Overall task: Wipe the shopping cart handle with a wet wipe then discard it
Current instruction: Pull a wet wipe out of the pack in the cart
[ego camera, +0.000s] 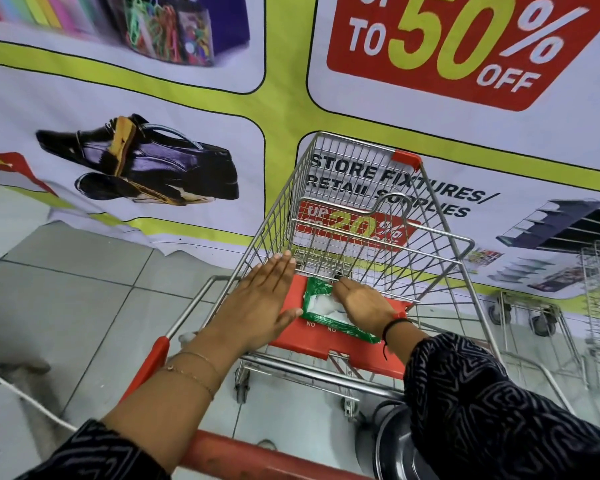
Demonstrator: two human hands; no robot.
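grey floor tiles fill the left side, with a white cord running across them at the lower left. above them hangs a large printed banner showing black shoes, coloured clips and a red "up to 50% off" panel.

the left hand lies flat and open, fingers straight and close together, palm down on the left part of the red plastic seat flap of the cart. its thumb touches the left edge of the green wipes pack. a thin gold bracelet sits on that wrist, and a dark patterned sleeve covers the arm lower down.

the wipes pack lies flat on the red flap, with white wipe material showing at its opening. the right hand rests over the right side of the pack, fingers curled down into the opening; whether they pinch a wipe i cannot tell. a black and red thread band circles that wrist.

the red cart handle runs along the bottom edge under both forearms, untouched by either hand. further right, more metal carts stand against the banner.
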